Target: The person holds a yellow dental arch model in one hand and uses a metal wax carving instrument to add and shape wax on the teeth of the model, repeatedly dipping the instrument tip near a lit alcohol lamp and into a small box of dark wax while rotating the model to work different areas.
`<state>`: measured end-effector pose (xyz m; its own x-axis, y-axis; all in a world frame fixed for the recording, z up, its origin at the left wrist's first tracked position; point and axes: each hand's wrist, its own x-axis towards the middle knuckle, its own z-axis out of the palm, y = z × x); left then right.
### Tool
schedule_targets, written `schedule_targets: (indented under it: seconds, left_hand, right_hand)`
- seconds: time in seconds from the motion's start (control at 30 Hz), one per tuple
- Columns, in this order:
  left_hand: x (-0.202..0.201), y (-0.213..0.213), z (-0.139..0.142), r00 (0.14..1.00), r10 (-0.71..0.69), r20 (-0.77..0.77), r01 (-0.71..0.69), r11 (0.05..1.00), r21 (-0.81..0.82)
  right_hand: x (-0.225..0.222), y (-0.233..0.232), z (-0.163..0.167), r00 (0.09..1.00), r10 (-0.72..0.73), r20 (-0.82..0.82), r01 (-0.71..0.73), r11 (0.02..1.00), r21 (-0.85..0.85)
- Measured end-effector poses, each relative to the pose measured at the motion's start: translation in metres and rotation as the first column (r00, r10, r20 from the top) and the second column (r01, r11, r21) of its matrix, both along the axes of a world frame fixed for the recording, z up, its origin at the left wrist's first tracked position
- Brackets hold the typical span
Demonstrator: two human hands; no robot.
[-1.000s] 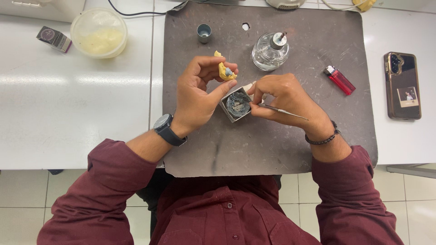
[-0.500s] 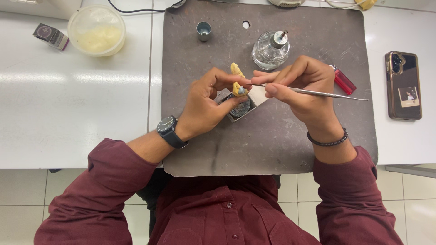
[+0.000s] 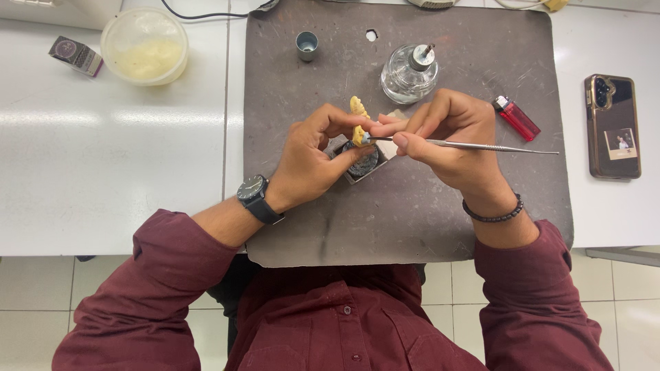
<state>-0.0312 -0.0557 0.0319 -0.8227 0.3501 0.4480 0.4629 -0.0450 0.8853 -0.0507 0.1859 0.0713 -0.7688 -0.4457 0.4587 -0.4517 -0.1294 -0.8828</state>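
My left hand pinches a small yellow tooth model between thumb and fingers, over the grey work mat. My right hand holds a thin metal carving tool like a pen, its tip touching the lower end of the yellow model. Just under both hands sits a small square tin with dark wax inside, partly hidden by my fingers.
On the mat stand a glass spirit burner, a small metal cup and a red lighter. A phone lies on the white table at right. At left are a lidded tub and a small box.
A second ago the tool tip was down in the tin. My right hand has lifted and swung the tool level, bringing its tip to the yellow model, which my left hand raised slightly.
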Motion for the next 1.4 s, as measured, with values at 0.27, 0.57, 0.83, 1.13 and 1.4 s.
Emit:
schedule_targets:
  seconds: [0.27, 0.57, 0.83, 1.13, 1.4]
  left_hand:
    - [0.0002, 0.0001, 0.0001, 1.000, 0.004, -0.004, -0.004, 1.000, 0.000]
    - [-0.0003, 0.0006, -0.0001, 1.000, 0.005, -0.006, -0.005, 1.000, 0.003]
    - [0.0006, 0.0001, 0.0006, 1.000, 0.021, -0.017, -0.022, 1.000, -0.014]
    - [0.0014, 0.0003, 0.0017, 1.000, 0.017, -0.010, -0.017, 1.000, -0.011]
    - [0.0025, 0.0010, 0.0022, 1.000, 0.008, 0.005, -0.008, 1.000, 0.013]
  right_hand:
    - [0.0021, -0.0014, 0.0024, 1.000, 0.013, 0.020, -0.013, 1.000, 0.009]
    - [0.0002, -0.0011, 0.0019, 1.000, 0.026, 0.010, -0.026, 1.000, 0.013]
    - [-0.0005, -0.0016, 0.0020, 1.000, 0.026, 0.009, -0.026, 1.000, 0.017]
    - [0.0019, -0.0017, 0.0042, 1.000, 0.018, 0.023, -0.018, 0.999, 0.029]
    - [0.0005, -0.0013, 0.0023, 1.000, 0.010, 0.024, -0.011, 1.000, 0.025]
